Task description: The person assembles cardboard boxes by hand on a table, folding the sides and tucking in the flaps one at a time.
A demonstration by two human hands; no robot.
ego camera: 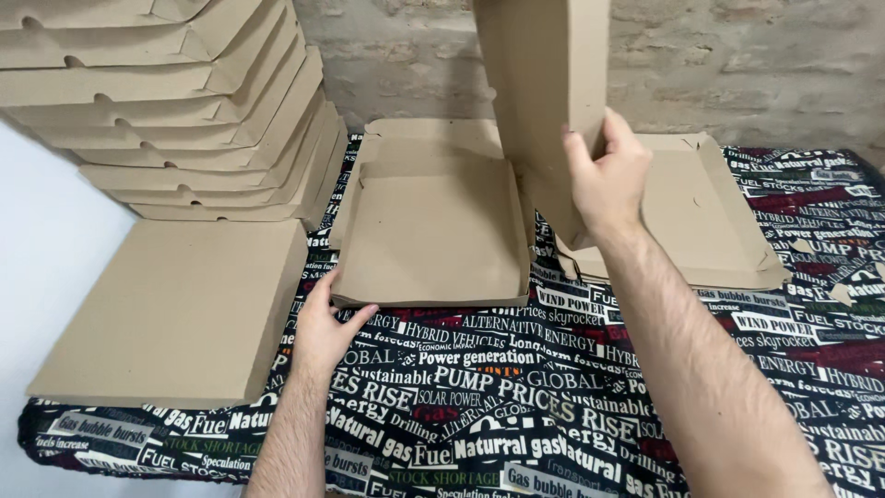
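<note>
A brown cardboard pizza box (431, 231) lies open on the printed black cloth (516, 387). Its tray has the side walls folded up. My left hand (323, 330) rests at the tray's front left corner, fingers touching the wall. My right hand (608, 175) grips the raised lid panel (544, 83), which stands almost upright over the tray's right side.
A tall leaning stack of folded boxes (175, 101) fills the upper left. One closed box (175, 309) lies flat at the left edge. Flat unfolded cardboard blanks (710, 221) lie at the right. A brick wall (756, 65) runs behind. Small cardboard scraps (841, 293) dot the cloth.
</note>
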